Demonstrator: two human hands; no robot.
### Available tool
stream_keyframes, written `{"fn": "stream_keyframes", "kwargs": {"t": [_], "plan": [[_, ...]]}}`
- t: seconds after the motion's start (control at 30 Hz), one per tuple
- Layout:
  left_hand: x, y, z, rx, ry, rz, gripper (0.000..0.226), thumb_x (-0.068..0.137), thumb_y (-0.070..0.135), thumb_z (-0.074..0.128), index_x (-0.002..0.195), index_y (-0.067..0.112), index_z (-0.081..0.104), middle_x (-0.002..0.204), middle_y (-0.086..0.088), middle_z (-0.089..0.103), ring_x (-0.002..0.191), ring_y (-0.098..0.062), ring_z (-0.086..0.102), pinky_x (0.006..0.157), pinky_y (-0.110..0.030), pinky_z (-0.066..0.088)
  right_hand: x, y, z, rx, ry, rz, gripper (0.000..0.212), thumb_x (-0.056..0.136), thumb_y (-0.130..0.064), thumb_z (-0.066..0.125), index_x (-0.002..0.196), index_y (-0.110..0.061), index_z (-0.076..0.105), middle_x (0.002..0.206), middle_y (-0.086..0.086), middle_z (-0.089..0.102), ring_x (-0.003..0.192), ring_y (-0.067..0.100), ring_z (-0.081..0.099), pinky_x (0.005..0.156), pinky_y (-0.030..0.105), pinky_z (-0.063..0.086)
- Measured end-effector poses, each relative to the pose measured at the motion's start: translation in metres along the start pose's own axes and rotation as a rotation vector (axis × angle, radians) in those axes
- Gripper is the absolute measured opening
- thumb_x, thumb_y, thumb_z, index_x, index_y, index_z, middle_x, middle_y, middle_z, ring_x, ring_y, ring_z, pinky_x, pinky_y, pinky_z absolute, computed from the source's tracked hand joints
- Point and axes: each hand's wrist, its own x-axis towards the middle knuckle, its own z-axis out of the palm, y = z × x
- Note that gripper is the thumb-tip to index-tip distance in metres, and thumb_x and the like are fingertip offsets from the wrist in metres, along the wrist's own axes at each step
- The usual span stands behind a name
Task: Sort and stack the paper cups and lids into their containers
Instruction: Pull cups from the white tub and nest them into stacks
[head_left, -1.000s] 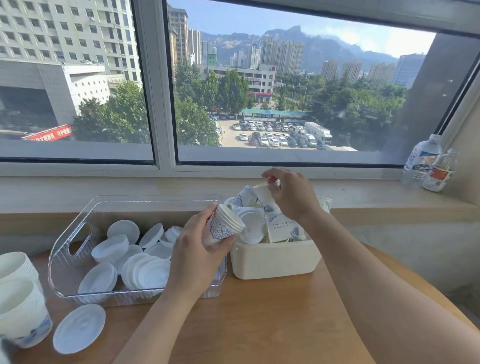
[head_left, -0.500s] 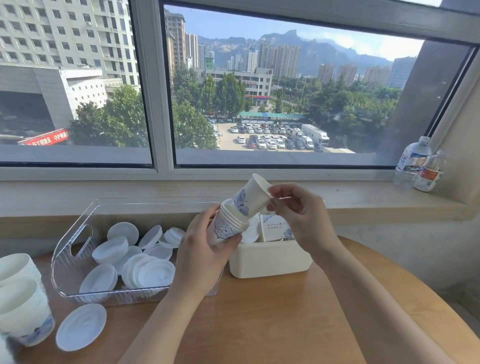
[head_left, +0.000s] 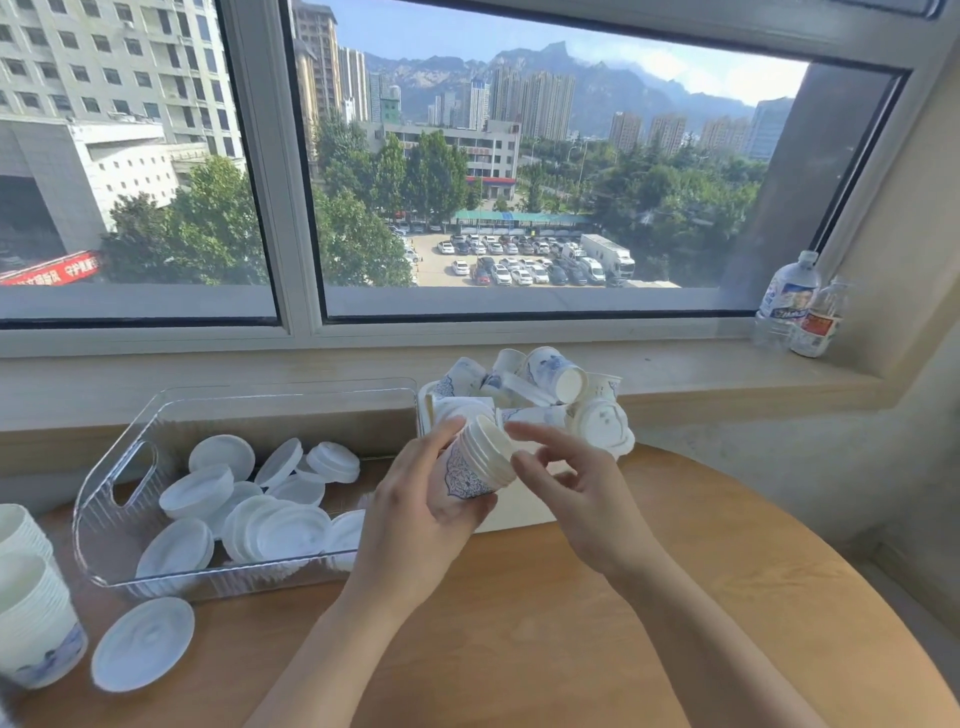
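My left hand (head_left: 415, 514) grips a short stack of nested white paper cups with blue patterns (head_left: 475, 462), tilted with the rims toward the right. Just right of the rims, my right hand (head_left: 569, 488) has its fingers spread and holds nothing. Behind the hands, a cream bin (head_left: 519, 512) is heaped with loose cups (head_left: 550, 379) and some lids. A clear plastic tray (head_left: 119, 467) to the left holds several white lids (head_left: 280, 530).
Two tall stacks of cups (head_left: 31, 618) stand at the table's left edge, with one loose lid (head_left: 143, 642) lying beside them. Two water bottles (head_left: 797, 306) sit on the window sill at the right. The round wooden table (head_left: 597, 639) curves away on the right.
My right hand lifted a cup from the bin, pushed it into the stack in my left hand and let go. The stack has come lower, in front of the bin.
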Motion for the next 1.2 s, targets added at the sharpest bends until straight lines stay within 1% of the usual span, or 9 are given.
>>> {"fn": "stream_keyframes", "kwargs": {"t": [0.2, 0.3, 0.43, 0.53, 0.6, 0.77, 0.9, 1.1, 1.2], "plan": [[-0.005, 0.002, 0.007, 0.04, -0.011, 0.038, 0.079, 0.072, 0.029, 0.094, 0.141, 0.037, 0.055, 0.127, 0.023, 0.062, 0.118, 0.014, 0.055, 0.092, -0.004, 0.042, -0.005, 0.008, 0.0, -0.082, -0.029, 0.067, 0.03, 0.099, -0.034, 0.067, 0.13, -0.037, 0.067, 0.088, -0.042, 0.062, 0.065, -0.006, 0.053, 0.065, 0.013, 0.039], [-0.009, -0.002, 0.008, 0.06, -0.031, 0.044, 0.078, 0.073, 0.031, 0.094, 0.141, 0.036, 0.056, 0.127, 0.022, 0.063, 0.117, 0.013, 0.056, 0.092, -0.005, 0.044, -0.006, 0.013, -0.002, -0.107, -0.043, 0.062, 0.035, 0.096, -0.036, 0.072, 0.131, -0.035, 0.068, 0.101, -0.036, 0.067, 0.078, -0.002, 0.059, 0.074, 0.025, 0.048], [-0.01, -0.007, 0.011, 0.073, -0.014, 0.004, 0.074, 0.076, 0.034, 0.091, 0.141, 0.035, 0.056, 0.129, 0.019, 0.065, 0.117, 0.004, 0.06, 0.091, -0.005, 0.043, 0.006, 0.025, -0.015, -0.28, 0.171, 0.013, 0.046, 0.093, -0.041, 0.075, 0.136, -0.044, 0.06, 0.108, -0.023, 0.062, 0.072, -0.002, 0.055, 0.071, 0.018, 0.042], [-0.011, -0.011, 0.012, 0.061, 0.004, -0.034, 0.072, 0.078, 0.033, 0.09, 0.141, 0.035, 0.056, 0.13, 0.022, 0.062, 0.12, 0.007, 0.057, 0.092, -0.001, 0.04, 0.022, 0.035, -0.024, -0.462, 0.183, -0.047, 0.057, 0.096, -0.034, 0.073, 0.147, -0.038, 0.051, 0.139, -0.022, 0.055, 0.097, -0.005, 0.055, 0.088, 0.021, 0.041], [-0.011, -0.014, 0.013, 0.054, 0.003, -0.043, 0.072, 0.078, 0.032, 0.09, 0.141, 0.037, 0.055, 0.129, 0.025, 0.06, 0.121, 0.013, 0.053, 0.092, 0.0, 0.039, 0.03, 0.041, -0.027, -0.545, 0.146, -0.062, 0.059, 0.096, -0.03, 0.072, 0.15, -0.037, 0.049, 0.149, -0.019, 0.051, 0.101, 0.0, 0.054, 0.094, 0.025, 0.043], [-0.012, -0.019, 0.012, 0.073, -0.003, -0.053, 0.073, 0.079, 0.033, 0.089, 0.143, 0.036, 0.055, 0.131, 0.025, 0.06, 0.12, 0.019, 0.05, 0.093, 0.001, 0.038, 0.037, 0.046, -0.029, -0.671, 0.069, -0.094, 0.056, 0.096, -0.033, 0.072, 0.148, -0.036, 0.05, 0.146, -0.016, 0.05, 0.119, 0.012, 0.054, 0.096, 0.035, 0.051], [-0.012, -0.02, 0.012, 0.071, -0.011, -0.068, 0.074, 0.08, 0.033, 0.089, 0.144, 0.038, 0.053, 0.131, 0.026, 0.059, 0.12, 0.02, 0.049, 0.093, 0.002, 0.037, 0.042, 0.048, -0.032, -0.782, 0.068, -0.092, 0.058, 0.096, -0.031, 0.072, 0.15, -0.027, 0.052, 0.14, -0.007, 0.048, 0.127, 0.016, 0.048, 0.089, 0.028, 0.046], [-0.012, -0.02, 0.011, 0.073, -0.013, -0.076, 0.074, 0.08, 0.034, 0.088, 0.144, 0.04, 0.052, 0.13, 0.029, 0.057, 0.12, 0.022, 0.047, 0.091, 0.001, 0.038, 0.039, 0.047, -0.037, -0.866, 0.075, -0.119, 0.046, 0.092, -0.026, 0.077, 0.134, -0.027, 0.059, 0.139, -0.012, 0.053, 0.128, 0.017, 0.045, 0.081, 0.029, 0.046], [-0.012, -0.019, 0.012, 0.072, -0.013, -0.078, 0.073, 0.08, 0.035, 0.088, 0.144, 0.04, 0.053, 0.131, 0.029, 0.058, 0.12, 0.017, 0.052, 0.091, 0.0, 0.038, 0.037, 0.047, -0.039, -0.88, 0.107, -0.133, 0.042, 0.089, -0.023, 0.079, 0.125, -0.027, 0.058, 0.126, -0.014, 0.062, 0.12, 0.017, 0.049, 0.076, 0.028, 0.041]]}}
